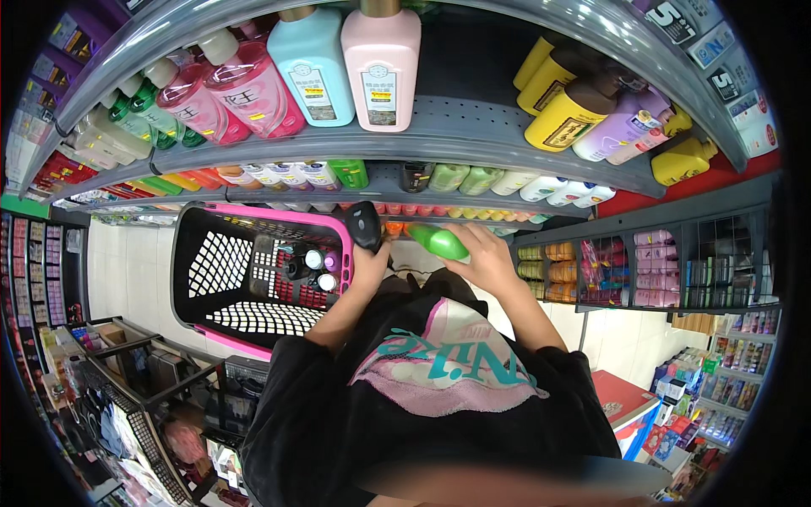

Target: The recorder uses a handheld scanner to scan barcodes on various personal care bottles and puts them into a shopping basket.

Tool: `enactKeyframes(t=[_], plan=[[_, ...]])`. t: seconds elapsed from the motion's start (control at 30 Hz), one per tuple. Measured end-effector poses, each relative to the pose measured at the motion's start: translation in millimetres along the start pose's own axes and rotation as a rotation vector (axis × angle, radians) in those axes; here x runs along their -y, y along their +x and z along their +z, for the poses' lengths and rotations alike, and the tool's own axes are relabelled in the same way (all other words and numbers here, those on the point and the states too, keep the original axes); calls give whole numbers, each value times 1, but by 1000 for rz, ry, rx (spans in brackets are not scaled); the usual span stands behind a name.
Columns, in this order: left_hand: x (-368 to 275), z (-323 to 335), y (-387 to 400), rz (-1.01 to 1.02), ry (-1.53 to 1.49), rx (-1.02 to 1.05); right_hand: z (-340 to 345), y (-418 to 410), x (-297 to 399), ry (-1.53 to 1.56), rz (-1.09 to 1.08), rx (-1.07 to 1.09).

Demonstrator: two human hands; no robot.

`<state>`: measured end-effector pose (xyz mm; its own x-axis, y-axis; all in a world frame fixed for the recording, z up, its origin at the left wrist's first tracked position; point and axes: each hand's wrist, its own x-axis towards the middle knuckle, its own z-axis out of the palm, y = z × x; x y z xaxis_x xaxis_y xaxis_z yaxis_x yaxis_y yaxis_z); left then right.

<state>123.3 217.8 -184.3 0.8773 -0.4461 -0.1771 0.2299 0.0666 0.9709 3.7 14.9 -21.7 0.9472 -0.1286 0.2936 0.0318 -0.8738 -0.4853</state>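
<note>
My left hand (372,266) grips a black handheld barcode scanner (363,225), its rounded head pointing up toward the shelves. In my right hand (485,256) is a bright green plastic bottle (440,242), tilted on its side just right of the scanner. My fingers wrap around one end of it. To the left stands a black plastic shopping basket with a pink rim (279,213), close to my left forearm. Several bottles sit at its bottom, among them a purple bottle (330,260) and a white-capped one (327,282).
Curved shelf edges (317,154) span the front. The top shelf holds a pale pink bottle (381,70), a light blue bottle (315,70) and yellow bottles (564,117). Wire-fronted racks (659,266) stand right, a black metal rack (152,374) lower left, and a red box (624,396) lower right.
</note>
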Motion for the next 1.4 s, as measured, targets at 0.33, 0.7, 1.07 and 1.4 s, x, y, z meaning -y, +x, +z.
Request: enactKeyframes(t=[0.33, 0.7, 1.07, 1.4], plan=[[-14, -25, -56, 81, -5, -83, 61, 90, 13, -79, -174, -41], [-2, -37, -71, 131, -10, -101, 103, 130, 10, -180, -81, 83], [2, -30, -64, 118, -46, -25, 121, 162, 3, -369, -59, 225], [-2, -30, -65, 73, -59, -23, 134, 176, -27, -478, -86, 120]])
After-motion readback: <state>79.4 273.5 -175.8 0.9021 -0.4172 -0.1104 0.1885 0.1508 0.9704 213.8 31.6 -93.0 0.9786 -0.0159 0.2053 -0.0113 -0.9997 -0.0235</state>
